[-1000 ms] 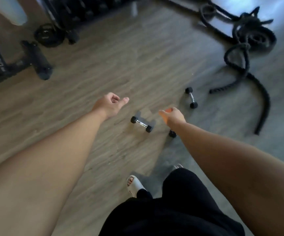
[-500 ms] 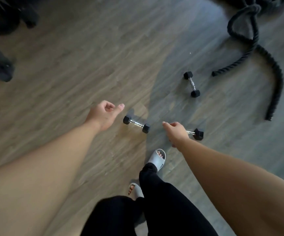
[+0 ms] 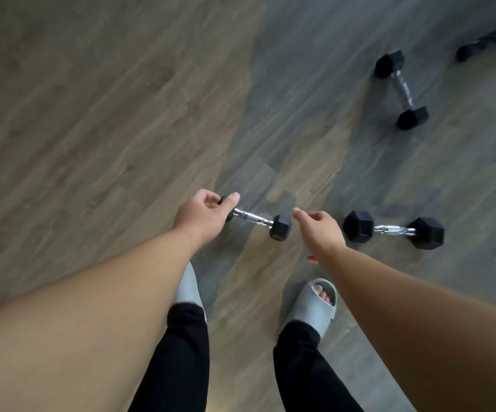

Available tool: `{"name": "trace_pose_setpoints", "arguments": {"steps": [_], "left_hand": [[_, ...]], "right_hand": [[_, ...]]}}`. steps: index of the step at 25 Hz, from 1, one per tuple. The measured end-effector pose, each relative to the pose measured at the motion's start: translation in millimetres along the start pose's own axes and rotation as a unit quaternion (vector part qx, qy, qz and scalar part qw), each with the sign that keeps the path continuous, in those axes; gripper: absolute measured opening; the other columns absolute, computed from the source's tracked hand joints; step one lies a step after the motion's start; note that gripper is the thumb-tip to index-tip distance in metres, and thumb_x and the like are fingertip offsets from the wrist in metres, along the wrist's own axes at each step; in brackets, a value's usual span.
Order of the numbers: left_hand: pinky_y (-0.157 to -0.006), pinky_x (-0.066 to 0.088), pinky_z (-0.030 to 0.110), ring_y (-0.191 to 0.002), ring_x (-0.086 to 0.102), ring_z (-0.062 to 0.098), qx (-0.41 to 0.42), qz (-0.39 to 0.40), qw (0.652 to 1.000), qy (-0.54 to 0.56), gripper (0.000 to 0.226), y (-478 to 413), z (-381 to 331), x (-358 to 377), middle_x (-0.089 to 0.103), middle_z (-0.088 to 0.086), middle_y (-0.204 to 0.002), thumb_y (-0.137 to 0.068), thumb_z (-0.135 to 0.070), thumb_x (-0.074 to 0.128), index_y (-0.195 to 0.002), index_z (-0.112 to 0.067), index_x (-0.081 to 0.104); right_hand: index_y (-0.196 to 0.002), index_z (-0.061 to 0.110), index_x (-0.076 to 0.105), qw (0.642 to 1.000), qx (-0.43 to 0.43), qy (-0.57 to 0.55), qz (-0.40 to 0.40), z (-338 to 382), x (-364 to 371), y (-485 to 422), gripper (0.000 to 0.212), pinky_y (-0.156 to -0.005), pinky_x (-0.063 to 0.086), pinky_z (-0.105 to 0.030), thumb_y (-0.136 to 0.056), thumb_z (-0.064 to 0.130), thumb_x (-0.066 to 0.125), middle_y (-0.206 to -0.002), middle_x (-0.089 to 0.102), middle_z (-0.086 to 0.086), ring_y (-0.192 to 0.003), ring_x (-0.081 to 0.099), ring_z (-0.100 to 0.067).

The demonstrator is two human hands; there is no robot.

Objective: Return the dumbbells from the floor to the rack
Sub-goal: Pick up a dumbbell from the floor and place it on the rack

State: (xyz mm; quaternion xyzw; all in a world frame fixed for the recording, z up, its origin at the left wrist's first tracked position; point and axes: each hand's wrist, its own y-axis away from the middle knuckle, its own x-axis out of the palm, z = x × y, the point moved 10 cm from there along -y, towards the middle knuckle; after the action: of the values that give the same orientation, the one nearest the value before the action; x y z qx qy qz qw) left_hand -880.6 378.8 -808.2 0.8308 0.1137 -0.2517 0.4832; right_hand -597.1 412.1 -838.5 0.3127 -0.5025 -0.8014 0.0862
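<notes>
Three small black hex dumbbells with chrome handles lie on the wood floor. The nearest dumbbell [image 3: 257, 220] lies between my hands; my left hand [image 3: 203, 217] hovers over its left head with fingers loosely curled, holding nothing. My right hand [image 3: 319, 231] hangs with fingers apart between that dumbbell and a second dumbbell [image 3: 393, 229] just to its right. A third dumbbell [image 3: 402, 89] lies farther away at upper right. No rack is in view.
The end of a thick black rope [image 3: 484, 44] lies at the top right. My two feet in grey slides [image 3: 315, 307] and black trousers stand directly below the hands. Wood-plank floor [image 3: 92, 114] stretches to the left.
I have stepped closer and the view has tilted down, so the dumbbells look larger. Both hands have lowered toward the near dumbbells. The bench and most of the rope have left the view.
</notes>
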Motion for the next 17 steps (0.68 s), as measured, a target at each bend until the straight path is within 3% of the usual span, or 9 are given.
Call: {"name": "trace_pose_setpoints", "arguments": {"steps": [2,5,9,13,17], "left_hand": [[-0.080,0.042,0.026,-0.103,0.063,0.015,-0.019,0.007,1.000,-0.003,0.063,-51,25,31,0.061,-0.017,-0.096,-0.082,-0.070,0.067,-0.124,-0.023,0.062],[-0.103,0.044,0.038,-0.119,0.059,0.021,-0.045,0.016,0.999,-0.011,0.093,-121,68,70,0.059,-0.010,-0.123,-0.073,-0.082,0.064,-0.148,-0.031,0.044],[-0.100,0.053,0.053,-0.122,0.059,0.028,-0.069,0.026,0.997,0.004,0.114,-184,114,111,0.049,-0.003,-0.146,-0.051,-0.089,0.069,-0.149,-0.038,0.043],[-0.095,0.054,0.040,-0.105,0.061,0.021,-0.036,0.019,0.999,-0.008,0.080,-216,128,132,0.055,-0.002,-0.127,-0.057,-0.068,0.084,-0.123,-0.031,0.060],[-0.075,0.051,0.030,-0.093,0.064,0.018,-0.029,0.002,1.000,0.009,0.055,-209,118,113,0.063,0.000,-0.116,-0.055,-0.054,0.084,-0.099,-0.033,0.061]], "right_hand": [[-0.121,0.016,0.063,1.000,0.023,-0.006,-0.013,-20,28,-50,0.055,-0.098,0.057,-0.051,-0.090,0.062,0.056,-0.096,0.062,0.004,-0.100,0.062,-0.025],[-0.135,0.018,0.059,0.998,0.053,-0.030,-0.033,-48,64,-116,0.063,-0.094,0.058,-0.050,-0.091,0.063,0.058,-0.117,0.062,-0.003,-0.091,0.059,-0.021],[-0.140,0.025,0.053,0.989,0.112,-0.092,-0.024,-88,112,-171,0.073,-0.075,0.059,-0.048,-0.082,0.067,0.067,-0.126,0.057,0.000,-0.107,0.059,-0.024],[-0.115,0.022,0.063,0.976,0.113,-0.167,-0.080,-107,132,-195,0.059,-0.048,0.062,-0.035,-0.070,0.056,0.078,-0.122,0.063,-0.006,-0.095,0.068,-0.021],[-0.107,0.015,0.066,0.972,0.115,-0.174,-0.108,-91,122,-176,0.036,-0.063,0.068,-0.048,-0.079,0.034,0.076,-0.107,0.069,-0.008,-0.073,0.064,-0.014]]}}
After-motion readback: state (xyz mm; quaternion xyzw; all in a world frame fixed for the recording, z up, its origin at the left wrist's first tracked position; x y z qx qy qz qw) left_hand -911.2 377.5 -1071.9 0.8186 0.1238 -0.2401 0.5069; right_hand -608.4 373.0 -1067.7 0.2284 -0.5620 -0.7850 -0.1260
